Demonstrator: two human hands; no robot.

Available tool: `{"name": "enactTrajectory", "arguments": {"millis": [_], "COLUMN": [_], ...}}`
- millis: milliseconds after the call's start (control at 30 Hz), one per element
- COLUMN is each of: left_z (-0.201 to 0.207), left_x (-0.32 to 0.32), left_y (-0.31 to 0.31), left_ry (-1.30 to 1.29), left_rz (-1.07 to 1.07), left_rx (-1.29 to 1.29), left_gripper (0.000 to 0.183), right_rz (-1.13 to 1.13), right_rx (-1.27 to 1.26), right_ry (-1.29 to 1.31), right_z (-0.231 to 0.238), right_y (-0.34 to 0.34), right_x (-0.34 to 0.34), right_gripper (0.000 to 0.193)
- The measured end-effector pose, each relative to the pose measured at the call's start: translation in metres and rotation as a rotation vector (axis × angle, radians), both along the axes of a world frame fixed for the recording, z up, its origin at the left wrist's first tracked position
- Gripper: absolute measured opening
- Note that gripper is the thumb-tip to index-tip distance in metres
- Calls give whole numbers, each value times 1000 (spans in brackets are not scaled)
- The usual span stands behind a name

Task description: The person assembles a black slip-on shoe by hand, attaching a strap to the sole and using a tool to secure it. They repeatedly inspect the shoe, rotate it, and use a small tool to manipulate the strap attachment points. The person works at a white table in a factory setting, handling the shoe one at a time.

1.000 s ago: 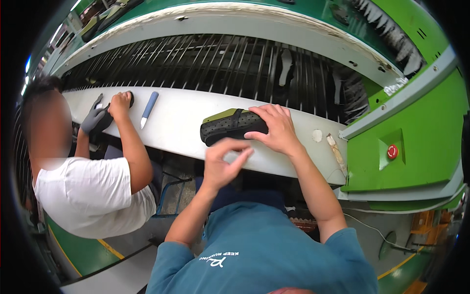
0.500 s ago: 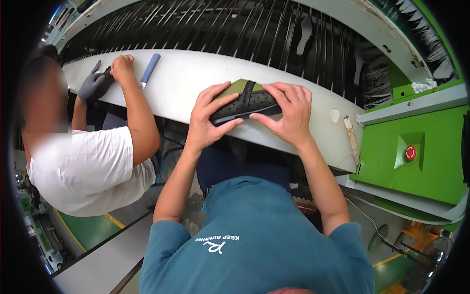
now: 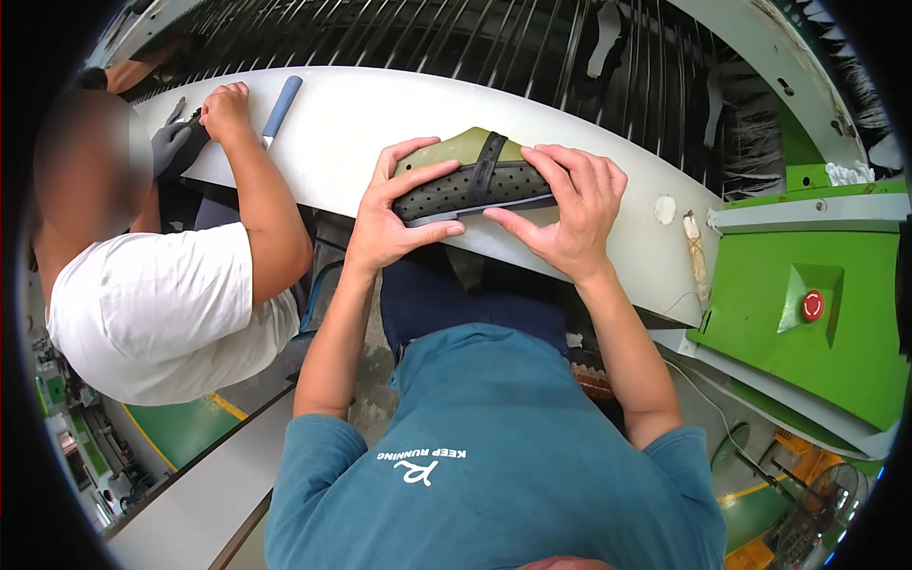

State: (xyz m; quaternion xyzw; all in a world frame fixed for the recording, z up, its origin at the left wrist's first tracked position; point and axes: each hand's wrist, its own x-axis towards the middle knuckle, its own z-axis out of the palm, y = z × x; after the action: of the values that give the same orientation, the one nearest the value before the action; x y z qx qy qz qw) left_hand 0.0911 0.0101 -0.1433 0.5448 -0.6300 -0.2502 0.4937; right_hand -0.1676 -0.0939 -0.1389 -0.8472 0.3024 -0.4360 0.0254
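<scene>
Above the white bench's near edge I hold a black shoe (image 3: 442,198) on an olive-green last (image 3: 461,147). The shoe is dotted with small holes, and a black strap (image 3: 487,163) crosses it and the last. A grey strip runs along its near lower edge. My left hand (image 3: 391,204) grips the left end, thumb below along the near edge and fingers over the top. My right hand (image 3: 581,204) grips the right end likewise, its fingers on the upper side. The palms hide both tips of the shoe.
A white bench (image 3: 351,114) backs onto metal rods (image 3: 456,47) bearing dark shoe parts (image 3: 605,43). A blue-handled knife (image 3: 282,106) lies left. On the right are a tape-wrapped stick (image 3: 694,252) and a green machine (image 3: 769,256) with a red button (image 3: 813,305). A co-worker (image 3: 171,304) sits left.
The shoe and last have turned a little to lie more level, showing more of the green last. Both hands have moved slightly apart and still hold it. The whole view has shifted slightly.
</scene>
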Motion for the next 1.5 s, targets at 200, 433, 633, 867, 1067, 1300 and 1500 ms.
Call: {"name": "enactTrajectory", "arguments": {"millis": [200, 433, 633, 867, 1067, 1300, 1500], "left_z": [-6, -2, -5, -12, -10, 24, 43], "left_x": [-3, -7, -10, -28, -28, -22, -8], "left_y": [1, -1, -3, -11, -27, -82, -132], "left_ry": [31, 57, 46, 153, 27, 219, 225], "left_rz": [68, 80, 116, 291, 368, 344, 307], "left_rx": [-13, -10, -52, -122, -258, -281, -88], "left_gripper": [69, 64, 54, 46, 31, 30, 40], "right_rz": [8, 18, 6, -63, -102, -99, -18], "right_rx": [-9, -1, 22, 170, 469, 793, 689], "right_ry": [-5, -1, -29, -23, 111, 258, 129], "right_z": [-1, 1, 3, -3, 13, 21, 3], "right_y": [-5, -10, -22, -57, -67, -85, -76], "right_x": [2, 2, 9, 25, 27, 25, 11], "right_gripper": [75, 75, 53, 39, 59, 72, 84]}}
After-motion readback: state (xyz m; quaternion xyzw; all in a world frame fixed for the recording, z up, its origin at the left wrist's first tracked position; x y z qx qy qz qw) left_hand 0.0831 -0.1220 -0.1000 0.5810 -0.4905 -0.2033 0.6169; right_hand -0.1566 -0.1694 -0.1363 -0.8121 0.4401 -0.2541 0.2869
